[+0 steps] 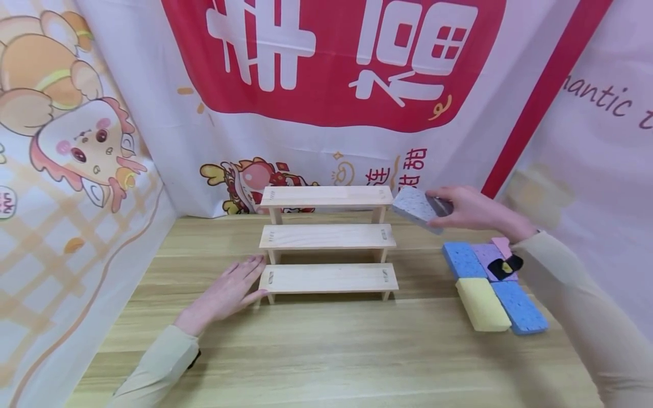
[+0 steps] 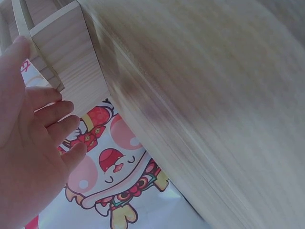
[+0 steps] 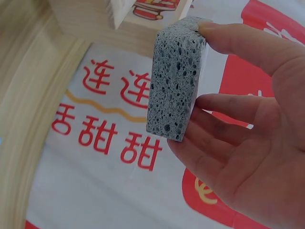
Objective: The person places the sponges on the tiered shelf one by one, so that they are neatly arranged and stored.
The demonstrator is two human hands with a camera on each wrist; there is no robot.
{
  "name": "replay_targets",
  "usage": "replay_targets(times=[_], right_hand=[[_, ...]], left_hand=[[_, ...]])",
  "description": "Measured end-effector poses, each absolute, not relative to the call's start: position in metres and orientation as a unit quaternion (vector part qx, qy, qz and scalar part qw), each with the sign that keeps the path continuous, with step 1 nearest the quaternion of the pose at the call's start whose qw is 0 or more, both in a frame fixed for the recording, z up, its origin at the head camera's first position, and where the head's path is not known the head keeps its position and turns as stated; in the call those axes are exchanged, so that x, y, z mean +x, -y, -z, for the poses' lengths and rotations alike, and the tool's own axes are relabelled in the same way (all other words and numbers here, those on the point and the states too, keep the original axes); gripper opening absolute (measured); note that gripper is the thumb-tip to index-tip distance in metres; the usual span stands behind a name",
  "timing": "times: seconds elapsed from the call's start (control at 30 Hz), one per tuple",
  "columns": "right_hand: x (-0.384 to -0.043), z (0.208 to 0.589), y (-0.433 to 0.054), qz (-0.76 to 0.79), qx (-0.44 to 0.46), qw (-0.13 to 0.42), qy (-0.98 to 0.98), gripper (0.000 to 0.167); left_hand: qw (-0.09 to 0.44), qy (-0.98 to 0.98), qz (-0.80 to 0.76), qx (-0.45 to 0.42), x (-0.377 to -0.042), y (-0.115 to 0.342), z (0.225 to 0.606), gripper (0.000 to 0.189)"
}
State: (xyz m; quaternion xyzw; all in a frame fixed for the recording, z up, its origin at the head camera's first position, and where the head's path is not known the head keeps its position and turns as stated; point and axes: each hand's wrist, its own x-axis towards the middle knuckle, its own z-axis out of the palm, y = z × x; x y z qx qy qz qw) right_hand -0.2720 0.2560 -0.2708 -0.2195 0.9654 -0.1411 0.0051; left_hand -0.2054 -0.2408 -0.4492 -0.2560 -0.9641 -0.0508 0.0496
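A grey, porous sponge (image 1: 419,208) is held up at the right end of the top tier of a three-step wooden shelf (image 1: 329,237). My right hand (image 1: 466,208) pinches it between thumb and fingers. Seen from the right wrist, the speckled grey sponge (image 3: 175,81) has the thumb on its top edge and fingertips behind it. At the shelf's lower left end rests my left hand (image 1: 232,292), fingers extended, fingertips right at the side of the bottom tier. In the left wrist view the left hand (image 2: 40,138) lies against the shelf's wooden end, fingers slightly bent.
To the right on the wooden table (image 1: 357,351) lie blue sponges (image 1: 520,307), a yellow sponge (image 1: 483,304) and a purple-pink piece (image 1: 488,260) with a black part (image 1: 505,267). The right forearm passes beside them. A printed cloth (image 1: 326,141) hangs behind the shelf.
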Motion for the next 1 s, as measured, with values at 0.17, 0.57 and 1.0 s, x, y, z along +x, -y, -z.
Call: replay_targets(times=[0.17, 0.57, 1.0], right_hand=[[-0.278, 0.268, -0.241, 0.145, -0.228, 0.019, -0.963, 0.080], [-0.295, 0.268, -0.212, 0.145, -0.276, 0.033, -0.950, 0.074], [-0.310, 0.267, -0.184, 0.148, -0.324, 0.040, -0.934, 0.071]], left_hand=[[0.057, 0.964, 0.051, -0.256, -0.204, 0.242, 0.450, 0.075], [0.053, 0.965, 0.053, -0.253, -0.203, 0.241, 0.451, 0.075], [0.058, 0.964, 0.061, -0.253, -0.204, 0.243, 0.451, 0.074]])
